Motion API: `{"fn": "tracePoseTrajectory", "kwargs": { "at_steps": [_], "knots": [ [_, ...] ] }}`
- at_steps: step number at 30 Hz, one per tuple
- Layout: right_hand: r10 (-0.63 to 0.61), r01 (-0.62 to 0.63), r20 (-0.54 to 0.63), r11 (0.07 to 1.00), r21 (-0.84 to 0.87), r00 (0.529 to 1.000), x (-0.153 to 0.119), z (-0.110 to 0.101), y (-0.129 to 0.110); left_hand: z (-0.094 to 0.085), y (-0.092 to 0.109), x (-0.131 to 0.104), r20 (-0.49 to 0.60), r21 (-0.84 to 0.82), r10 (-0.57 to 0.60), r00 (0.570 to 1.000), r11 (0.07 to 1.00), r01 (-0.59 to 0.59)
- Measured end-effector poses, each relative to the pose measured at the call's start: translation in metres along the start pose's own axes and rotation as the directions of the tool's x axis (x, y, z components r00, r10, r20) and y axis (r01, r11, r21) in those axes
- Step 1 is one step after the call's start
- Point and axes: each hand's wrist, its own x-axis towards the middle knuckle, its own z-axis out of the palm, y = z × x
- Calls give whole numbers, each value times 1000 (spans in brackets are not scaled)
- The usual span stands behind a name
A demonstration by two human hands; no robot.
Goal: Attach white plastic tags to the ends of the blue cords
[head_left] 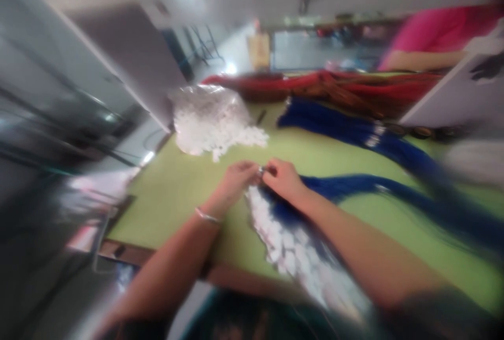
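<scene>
My left hand (241, 173) and my right hand (282, 176) meet above the green tabletop (169, 209), fingers closed in a pinch. Between the fingertips shows a small silvery piece (260, 171), too blurred to name. A bundle of long blue strands (338, 185) runs from beneath my right hand toward the right edge. Just below my hands, many small white tag-like pieces (287, 248) lie in a long band toward my body, partly behind my right forearm. What each hand grips is mostly hidden by the fingers.
A clear plastic bag (214, 114) spills white pieces at the back left. A second blue bundle (326, 122) with a whitish band lies behind my hands. Red and brown strands (323, 85) stretch along the back. A person in a pink sleeve (429, 35) is at the upper right.
</scene>
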Motion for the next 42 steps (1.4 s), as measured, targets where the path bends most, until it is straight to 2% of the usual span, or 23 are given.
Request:
{"fn": "tracePoseTrajectory", "kwargs": {
  "at_steps": [3, 7, 10, 16, 18, 20, 21, 22, 24, 25, 26, 27, 28, 29, 30, 31, 32, 33, 35, 37, 40, 42],
  "knots": [
    [12, -13, 18, 999, 44, 1000, 1, 0, 2, 1, -1, 2, 16, 54, 11, 1000, 998, -12],
    [79, -83, 47, 991, 101, 996, 3, -1, 6, 1, -1, 2, -31, 29, -6, 1000, 1000, 6],
    [75, -87, 100, 988, 124, 992, 3, -4, 7, -1, -2, 2, -32, 36, -22, 999, 999, 23],
    [50, -73, 132, 982, 176, 990, 2, -8, 0, -4, -8, 2, 36, 119, 30, 999, 992, -34],
    [85, -119, 144, 962, 246, 986, 3, -9, 0, -5, -3, -2, 71, 155, 44, 997, 986, -55],
    [171, -215, 149, 905, 367, 974, 5, -9, 2, -6, 9, -9, 168, 231, 48, 985, 969, -86],
    [228, -270, 148, 857, 439, 962, 6, -9, 3, -7, 17, -13, 264, 282, 37, 964, 953, -113],
    [280, -318, 151, 801, 508, 948, 7, -8, 5, -8, 25, -18, 388, 330, 5, 922, 933, -144],
    [339, -370, 169, 714, 594, 925, 9, -8, 8, -12, 41, -26, 622, 382, -94, 777, 903, -196],
    [337, -380, 189, 701, 603, 922, 9, -8, 8, -15, 46, -28, 680, 382, -116, 724, 898, -216],
    [318, -378, 209, 709, 596, 925, 9, -9, 8, -20, 49, -28, 676, 380, -95, 731, 895, -235],
    [295, -370, 224, 723, 583, 929, 8, -9, 8, -26, 49, -25, 589, 395, -30, 807, 882, -256],
    [276, -357, 227, 735, 576, 934, 8, -10, 7, -34, 47, -19, 414, 448, 72, 907, 852, -272],
    [266, -347, 224, 740, 576, 938, 7, -10, 6, -43, 44, -12, 175, 536, 206, 963, 800, -269],
    [264, -341, 216, 739, 581, 940, 6, -10, 5, -53, 40, -3, -104, 654, 334, 937, 732, -188],
    [268, -337, 204, 738, 585, 942, 6, -11, 4, -63, 36, 6, -279, 765, 433, 857, 640, -74],
    [272, -335, 197, 740, 584, 942, 6, -10, 3, -72, 32, 15, -328, 844, 493, 806, 536, 15],
    [273, -334, 192, 747, 575, 943, 5, -10, 2, -80, 28, 23, -349, 883, 510, 786, 460, 94],
    [277, -339, 195, 767, 545, 941, 5, -9, 1, -89, 24, 35, -320, 921, 470, 823, 359, 153],
    [284, -349, 202, 778, 523, 937, 6, -8, 0, -91, 22, 40, -278, 938, 427, 860, 312, 149],
    [272, -335, 197, 804, 491, 942, 5, -7, -1, -86, 22, 37, -224, 962, 411, 884, 238, 133],
    [253, -312, 186, 829, 464, 949, 5, -6, 0, -84, 23, 34, -201, 968, 402, 893, 224, 117]
  ]
}}
